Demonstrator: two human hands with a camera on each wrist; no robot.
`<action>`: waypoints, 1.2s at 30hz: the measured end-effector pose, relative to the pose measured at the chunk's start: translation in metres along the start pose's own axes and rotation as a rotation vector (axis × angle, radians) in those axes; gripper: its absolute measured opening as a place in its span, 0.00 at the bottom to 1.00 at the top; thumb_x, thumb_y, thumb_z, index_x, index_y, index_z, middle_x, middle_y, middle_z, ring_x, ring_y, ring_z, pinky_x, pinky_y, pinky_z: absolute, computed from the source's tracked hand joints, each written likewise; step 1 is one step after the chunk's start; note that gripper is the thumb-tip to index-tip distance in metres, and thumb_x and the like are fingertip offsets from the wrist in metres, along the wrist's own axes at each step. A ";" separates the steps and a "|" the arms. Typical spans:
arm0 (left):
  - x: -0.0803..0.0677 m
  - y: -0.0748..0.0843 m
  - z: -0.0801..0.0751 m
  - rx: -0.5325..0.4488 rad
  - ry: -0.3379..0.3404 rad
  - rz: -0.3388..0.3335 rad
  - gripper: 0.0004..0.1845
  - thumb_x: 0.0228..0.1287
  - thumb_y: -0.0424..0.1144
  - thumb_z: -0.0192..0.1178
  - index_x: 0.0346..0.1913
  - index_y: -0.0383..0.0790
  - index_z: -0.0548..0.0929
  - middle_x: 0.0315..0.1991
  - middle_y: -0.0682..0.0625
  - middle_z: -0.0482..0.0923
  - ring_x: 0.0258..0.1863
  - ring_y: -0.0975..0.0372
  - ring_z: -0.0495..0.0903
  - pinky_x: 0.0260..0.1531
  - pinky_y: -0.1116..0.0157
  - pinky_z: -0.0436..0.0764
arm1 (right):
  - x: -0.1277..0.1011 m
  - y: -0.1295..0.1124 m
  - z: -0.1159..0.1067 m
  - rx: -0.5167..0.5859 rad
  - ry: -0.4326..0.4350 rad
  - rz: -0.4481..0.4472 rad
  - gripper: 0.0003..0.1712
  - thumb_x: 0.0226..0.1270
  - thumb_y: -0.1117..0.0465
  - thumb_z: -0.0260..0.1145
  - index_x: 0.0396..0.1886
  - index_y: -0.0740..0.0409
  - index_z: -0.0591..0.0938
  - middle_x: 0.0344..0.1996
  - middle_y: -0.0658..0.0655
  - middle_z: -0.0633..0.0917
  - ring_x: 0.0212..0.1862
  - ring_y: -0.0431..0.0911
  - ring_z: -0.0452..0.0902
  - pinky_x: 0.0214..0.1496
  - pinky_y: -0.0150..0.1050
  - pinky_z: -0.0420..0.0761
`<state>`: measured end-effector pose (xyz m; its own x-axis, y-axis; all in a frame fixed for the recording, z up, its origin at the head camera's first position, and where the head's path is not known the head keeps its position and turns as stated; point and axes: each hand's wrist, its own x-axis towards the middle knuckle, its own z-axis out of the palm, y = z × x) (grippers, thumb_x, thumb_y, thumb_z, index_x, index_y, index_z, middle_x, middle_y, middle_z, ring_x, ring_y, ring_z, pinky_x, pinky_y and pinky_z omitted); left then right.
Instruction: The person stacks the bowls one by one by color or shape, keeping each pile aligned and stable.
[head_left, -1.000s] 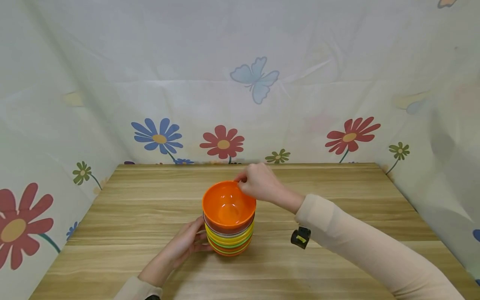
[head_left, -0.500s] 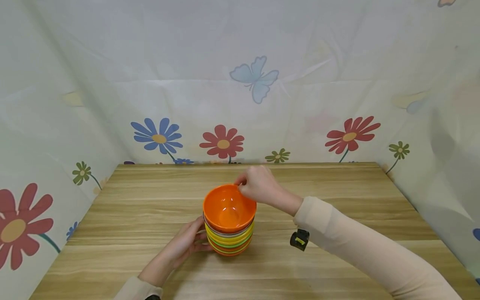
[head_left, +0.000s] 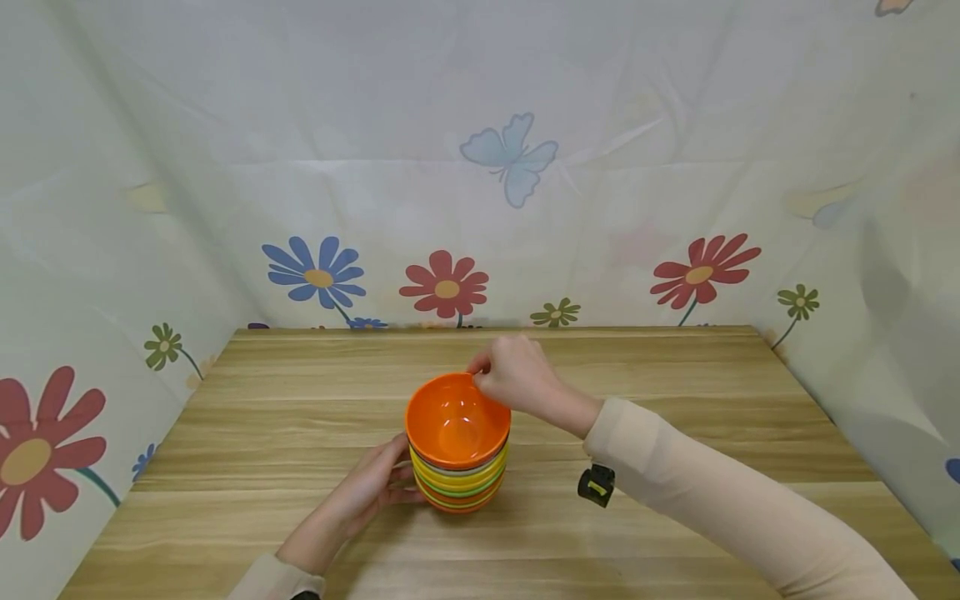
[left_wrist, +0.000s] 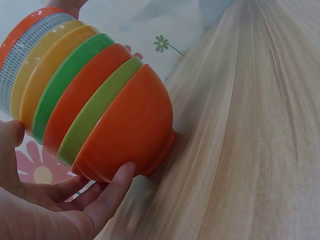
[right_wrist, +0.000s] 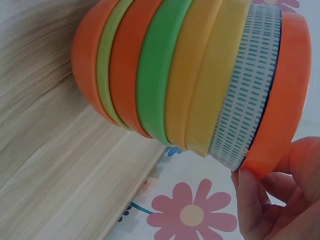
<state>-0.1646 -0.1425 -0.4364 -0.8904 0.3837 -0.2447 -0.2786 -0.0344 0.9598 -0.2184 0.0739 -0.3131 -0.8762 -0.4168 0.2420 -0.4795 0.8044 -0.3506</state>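
A pale wood-grain tabletop (head_left: 675, 383) with long streaks running side to side carried everything, and a thin white cloth printed with flowers and a butterfly (head_left: 510, 158) closed it in on the left, the right and at the back. Nearest the person, the left hand (head_left: 367, 487) lay against the near-left side of a stack of nested bowls (head_left: 457, 475), its fingers (left_wrist: 112, 187) relaxed and spread along the lowest orange bowl (left_wrist: 130, 130) rather than wrapped round it. The stack stood upright at the middle of the tabletop, its axis vertical and every mouth facing up. The bowls were round, smooth and looked like glossy plastic: orange at the bottom, then light green, orange, green and two yellow ones, then a white bowl (right_wrist: 250, 95) patterned with small blue dashes. On top sat the top orange bowl (head_left: 457, 421), its hollow open to the head camera. At its far-right rim the right hand (head_left: 517, 375) pinched the edge, fingers (right_wrist: 250, 200) curled on it. A cream sleeve (head_left: 720, 500) covered that arm, and a small black and yellow clip (head_left: 596, 485) showed just below the wrist.
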 end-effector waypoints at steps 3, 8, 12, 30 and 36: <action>0.000 0.000 0.000 0.002 0.001 -0.001 0.37 0.65 0.61 0.44 0.61 0.31 0.67 0.52 0.43 0.74 0.46 0.58 0.78 0.43 0.56 0.81 | -0.001 -0.001 0.001 0.001 -0.005 0.012 0.09 0.53 0.65 0.63 0.30 0.51 0.89 0.25 0.48 0.86 0.21 0.38 0.72 0.20 0.27 0.70; 0.000 0.000 -0.001 0.001 -0.002 0.000 0.37 0.65 0.61 0.44 0.61 0.31 0.67 0.53 0.43 0.73 0.47 0.58 0.78 0.43 0.56 0.81 | -0.002 -0.001 0.001 -0.004 -0.005 0.002 0.09 0.54 0.65 0.63 0.31 0.52 0.88 0.25 0.49 0.85 0.22 0.38 0.72 0.21 0.27 0.72; -0.001 0.000 -0.001 0.001 -0.003 0.002 0.37 0.65 0.62 0.44 0.62 0.31 0.66 0.53 0.43 0.73 0.47 0.58 0.78 0.43 0.56 0.81 | -0.002 -0.003 0.000 -0.009 -0.005 -0.002 0.09 0.55 0.64 0.63 0.31 0.52 0.88 0.25 0.48 0.85 0.22 0.38 0.73 0.21 0.27 0.72; 0.002 0.000 -0.001 0.008 -0.023 0.001 0.39 0.64 0.63 0.45 0.62 0.30 0.66 0.54 0.42 0.73 0.48 0.57 0.78 0.44 0.55 0.80 | -0.009 0.013 0.002 0.096 -0.027 -0.073 0.12 0.64 0.57 0.60 0.42 0.53 0.86 0.28 0.47 0.84 0.25 0.38 0.72 0.24 0.27 0.73; 0.003 -0.002 -0.005 0.008 -0.018 -0.003 0.38 0.65 0.62 0.44 0.62 0.30 0.66 0.55 0.42 0.73 0.48 0.56 0.78 0.45 0.54 0.80 | -0.014 0.024 0.005 0.146 0.002 -0.089 0.12 0.67 0.56 0.58 0.42 0.53 0.85 0.35 0.49 0.85 0.28 0.38 0.74 0.30 0.28 0.76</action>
<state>-0.1681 -0.1456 -0.4398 -0.8830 0.4002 -0.2454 -0.2785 -0.0258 0.9601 -0.2178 0.0971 -0.3301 -0.8298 -0.4827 0.2801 -0.5575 0.6942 -0.4553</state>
